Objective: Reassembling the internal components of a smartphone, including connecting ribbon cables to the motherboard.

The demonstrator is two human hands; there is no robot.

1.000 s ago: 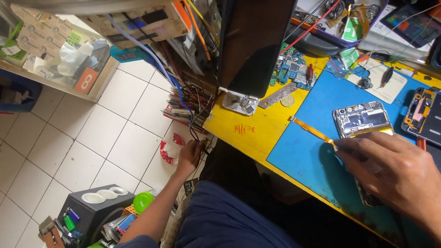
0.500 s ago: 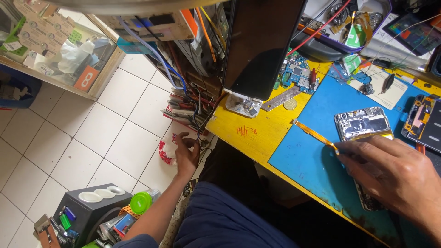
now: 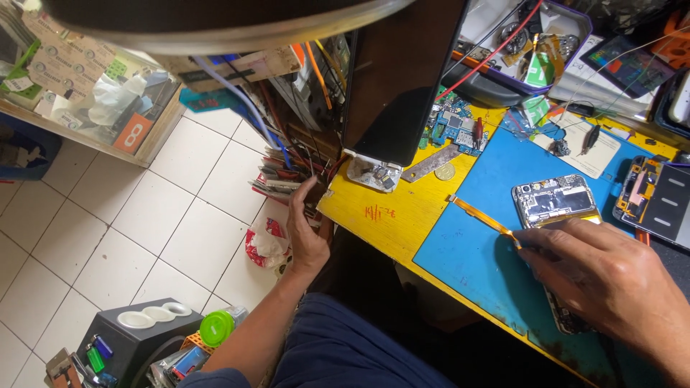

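- My right hand (image 3: 604, 276) lies over the opened silver phone with bare internals (image 3: 552, 205) on the blue rubber mat (image 3: 467, 251), fingers (image 3: 539, 241) pinching its orange flex ribbon (image 3: 480, 214).
- My left hand (image 3: 307, 237) is down beside the yellow counter (image 3: 381, 215), fingers loosely curled against the stack of flat parts (image 3: 277, 183); can't tell if it's grasping.
- A dark upright panel (image 3: 399, 72) stands behind, blocking the clutter.

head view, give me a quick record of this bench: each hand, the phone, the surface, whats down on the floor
left hand: the left hand reaches below the desk edge, fingers at a stack of flat parts
right hand: the right hand rests on the opened phone, fingertips at an orange flex ribbon
phone: back off, insides showing, lying on the blue mat
surface: yellow desk; a dark screen leans upright at its back
floor: white tiles, a red and white bag, a grey box unit
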